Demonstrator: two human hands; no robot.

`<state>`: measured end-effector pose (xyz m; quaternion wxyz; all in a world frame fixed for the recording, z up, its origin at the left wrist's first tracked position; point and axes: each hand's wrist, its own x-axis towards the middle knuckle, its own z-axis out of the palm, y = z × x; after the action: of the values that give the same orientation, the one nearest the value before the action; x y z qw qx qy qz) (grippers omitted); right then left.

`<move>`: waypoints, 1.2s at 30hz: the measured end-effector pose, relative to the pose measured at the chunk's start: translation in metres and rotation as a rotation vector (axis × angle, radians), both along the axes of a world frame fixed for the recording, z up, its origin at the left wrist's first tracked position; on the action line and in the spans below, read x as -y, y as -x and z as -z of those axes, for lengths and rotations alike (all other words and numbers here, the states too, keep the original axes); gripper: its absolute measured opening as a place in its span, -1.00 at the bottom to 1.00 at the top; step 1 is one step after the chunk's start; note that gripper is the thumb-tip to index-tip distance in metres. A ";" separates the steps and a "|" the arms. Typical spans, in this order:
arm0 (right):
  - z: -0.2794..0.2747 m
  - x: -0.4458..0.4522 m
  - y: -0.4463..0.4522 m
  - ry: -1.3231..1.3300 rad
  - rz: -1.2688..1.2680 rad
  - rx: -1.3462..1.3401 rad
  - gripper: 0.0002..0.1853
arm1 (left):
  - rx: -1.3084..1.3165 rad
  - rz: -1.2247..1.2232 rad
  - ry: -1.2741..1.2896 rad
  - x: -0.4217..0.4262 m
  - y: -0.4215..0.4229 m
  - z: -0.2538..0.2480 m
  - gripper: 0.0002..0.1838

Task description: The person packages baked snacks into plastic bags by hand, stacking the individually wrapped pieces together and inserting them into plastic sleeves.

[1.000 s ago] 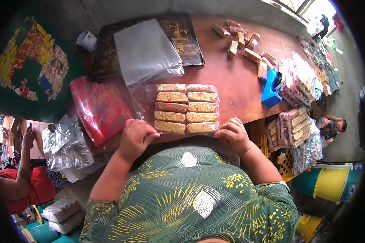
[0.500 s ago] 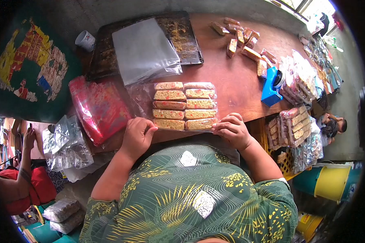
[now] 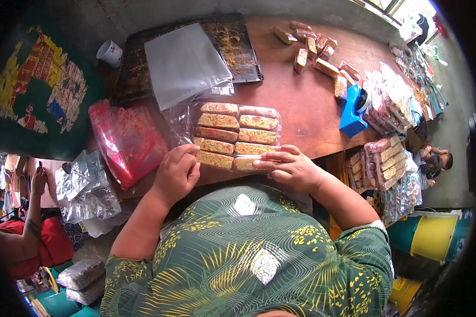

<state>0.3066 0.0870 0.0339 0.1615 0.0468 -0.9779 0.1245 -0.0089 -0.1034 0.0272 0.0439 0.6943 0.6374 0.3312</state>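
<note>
A clear plastic pack of wrapped bars [image 3: 237,136], in two columns, lies at the table's near edge, slightly tilted. At its lower left corner, my left hand [image 3: 177,174] is closed on the edge of the pack. My right hand [image 3: 290,170] rests over the lower right bars, fingers apart and reaching across the plastic. The pack's loose open end spreads to the left, beside a red plastic bag [image 3: 126,140]. Behind it, a stack of clear plastic sheets [image 3: 188,63] lies on a dark baking tray [image 3: 243,47].
Single wrapped bars [image 3: 312,47] lie scattered at the back. A blue tape dispenser [image 3: 353,113] stands at the right, near filled packs [image 3: 388,98] and more packs [image 3: 378,164] beside the table. A white cup [image 3: 110,53] is at the back left. Other people [image 3: 24,240] are at both sides.
My right hand has moved left from the pack's corner onto its lower bars. The pack has turned slightly and shifted left. My left hand has closed on its corner.
</note>
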 end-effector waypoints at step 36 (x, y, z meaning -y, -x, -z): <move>0.024 0.010 -0.011 0.274 0.416 -0.264 -0.86 | -0.368 0.244 -0.327 -0.033 -0.046 0.017 -0.77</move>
<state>0.3177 0.0775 0.0104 0.3144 -0.1614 -0.9110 0.2126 0.0369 -0.0709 0.0103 -0.1457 0.8122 0.4847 0.2900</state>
